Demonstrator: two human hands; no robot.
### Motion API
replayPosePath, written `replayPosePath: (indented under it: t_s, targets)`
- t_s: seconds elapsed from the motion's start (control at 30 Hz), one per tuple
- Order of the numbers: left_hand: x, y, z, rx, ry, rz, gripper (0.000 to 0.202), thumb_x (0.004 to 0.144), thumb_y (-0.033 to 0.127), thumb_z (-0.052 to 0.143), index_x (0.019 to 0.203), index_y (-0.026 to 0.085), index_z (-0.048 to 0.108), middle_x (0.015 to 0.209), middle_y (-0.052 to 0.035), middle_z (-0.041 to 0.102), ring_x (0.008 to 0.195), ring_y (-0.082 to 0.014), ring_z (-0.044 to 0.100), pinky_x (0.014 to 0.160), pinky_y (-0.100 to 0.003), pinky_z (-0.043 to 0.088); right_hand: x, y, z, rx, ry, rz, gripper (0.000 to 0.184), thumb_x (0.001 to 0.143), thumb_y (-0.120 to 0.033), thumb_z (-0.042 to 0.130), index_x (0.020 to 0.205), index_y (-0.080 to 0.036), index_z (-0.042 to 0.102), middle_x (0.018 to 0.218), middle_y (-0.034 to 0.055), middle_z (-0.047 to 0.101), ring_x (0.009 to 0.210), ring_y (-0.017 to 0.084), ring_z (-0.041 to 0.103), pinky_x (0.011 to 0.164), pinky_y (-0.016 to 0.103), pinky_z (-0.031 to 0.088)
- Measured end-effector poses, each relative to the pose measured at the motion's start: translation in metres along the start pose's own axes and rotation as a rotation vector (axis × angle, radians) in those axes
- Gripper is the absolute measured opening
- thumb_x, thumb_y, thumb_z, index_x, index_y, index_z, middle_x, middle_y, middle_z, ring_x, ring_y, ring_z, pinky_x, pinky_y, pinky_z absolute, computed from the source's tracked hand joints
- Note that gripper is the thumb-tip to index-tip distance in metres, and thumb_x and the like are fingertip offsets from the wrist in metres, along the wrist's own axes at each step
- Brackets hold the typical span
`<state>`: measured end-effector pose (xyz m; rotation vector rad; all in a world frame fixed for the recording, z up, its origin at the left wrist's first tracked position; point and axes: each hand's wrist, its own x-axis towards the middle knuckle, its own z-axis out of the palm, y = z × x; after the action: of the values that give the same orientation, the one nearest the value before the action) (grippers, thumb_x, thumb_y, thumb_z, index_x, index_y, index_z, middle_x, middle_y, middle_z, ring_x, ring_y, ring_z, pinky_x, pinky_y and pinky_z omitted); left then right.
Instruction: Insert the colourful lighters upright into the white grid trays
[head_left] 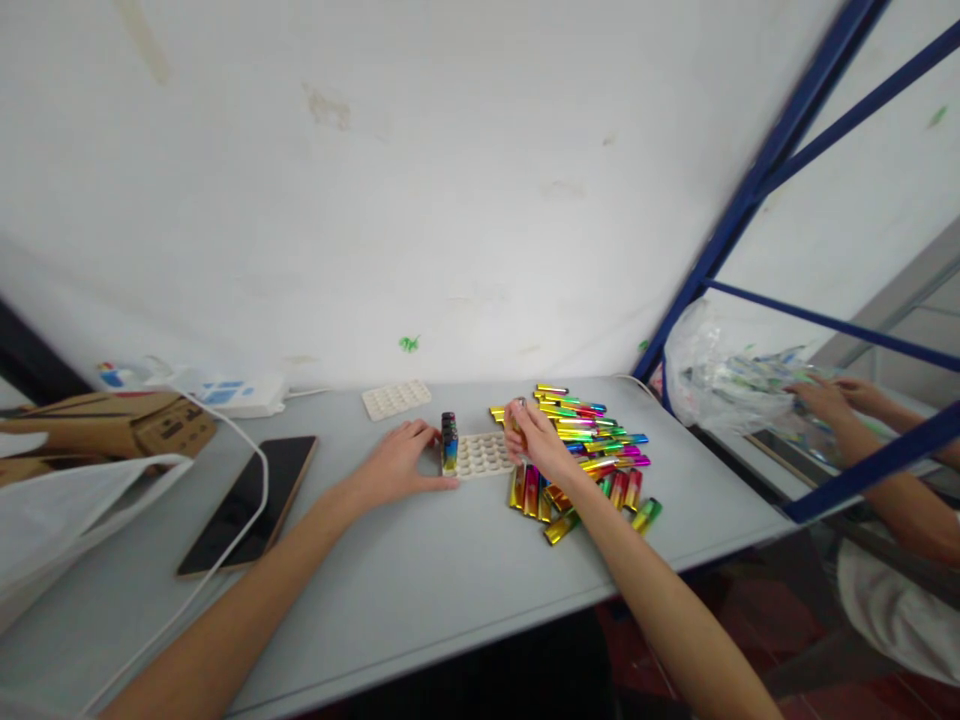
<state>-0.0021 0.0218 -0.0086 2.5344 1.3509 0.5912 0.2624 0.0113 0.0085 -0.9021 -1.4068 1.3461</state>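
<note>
The pale holed tray (491,457) lies before me, one row of shiny lighters (449,450) upright at its left end — its other holes show, and a loose pile (592,435) remains rightward. My left hand (405,458) flanks that row, thumb and fingers apart; my right hand (534,438), forearm stretched forward, pinches another lighter (520,402).

Single head-worn view, near desk (420,580), facing forward and down toward white wall (450,200).
</note>
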Motion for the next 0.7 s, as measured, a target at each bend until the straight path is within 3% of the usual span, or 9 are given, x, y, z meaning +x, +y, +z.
replayPosePath:
  t_s: [0.1, 0.23, 0.37, 0.53, 0.7]
  targets:
    - [0.0, 0.0, 0.0, -0.003, -0.001, 0.009, 0.062, 0.07, 0.074, 0.078, 0.099, 0.02, 0.067, 0.106, -0.0122, 0.068, 0.099, -0.0329, 0.065, 0.089, -0.043, 0.052, 0.001, 0.005, 0.006, -0.139, 0.12, -0.006, 0.057, 0.089, -0.077, 0.057, 0.073, -0.026, 0.038, 0.058, -0.0086, 0.031, 0.047, 0.01, 0.028, 0.043, 0.023, 0.025]
    - [0.0, 0.0, 0.0, -0.008, 0.007, 0.004, 0.061, 0.069, 0.074, 0.079, 0.099, 0.022, 0.067, 0.107, -0.0115, 0.069, 0.099, -0.0327, 0.065, 0.089, -0.042, 0.052, 0.002, 0.009, 0.007, -0.402, 0.282, -0.091, 0.055, 0.093, -0.066, 0.052, 0.061, -0.025, 0.035, 0.055, -0.0049, 0.035, 0.052, 0.012, 0.033, 0.049, 0.027, 0.026]
    - [0.0, 0.0, 0.0, 0.0, 0.0, 0.0, 0.06, 0.069, 0.073, 0.079, 0.099, 0.022, 0.067, 0.108, -0.0108, 0.068, 0.101, -0.0323, 0.065, 0.09, -0.042, 0.052, 0.003, 0.01, 0.003, -0.55, 0.337, -0.114, 0.047, 0.092, -0.055, 0.049, 0.058, -0.025, 0.036, 0.055, -0.0042, 0.037, 0.055, 0.013, 0.036, 0.053, 0.028, 0.025]
    - [0.001, -0.001, 0.0, 0.005, -0.025, -0.001, 0.063, 0.071, 0.073, 0.078, 0.102, 0.019, 0.066, 0.109, -0.0129, 0.067, 0.103, -0.0336, 0.064, 0.092, -0.044, 0.051, 0.001, 0.008, 0.003, -0.566, 0.288, -0.149, 0.047, 0.097, -0.059, 0.047, 0.066, -0.025, 0.037, 0.059, -0.0048, 0.039, 0.057, 0.014, 0.039, 0.055, 0.027, 0.03]
    - [0.0, 0.001, 0.0, 0.01, -0.022, 0.01, 0.063, 0.071, 0.073, 0.079, 0.101, 0.02, 0.066, 0.109, -0.0124, 0.067, 0.101, -0.0332, 0.064, 0.091, -0.043, 0.051, -0.006, -0.001, 0.009, -0.639, 0.074, -0.227, 0.038, 0.107, -0.054, 0.039, 0.084, -0.025, 0.045, 0.072, -0.0025, 0.055, 0.065, 0.016, 0.053, 0.064, 0.029, 0.042]
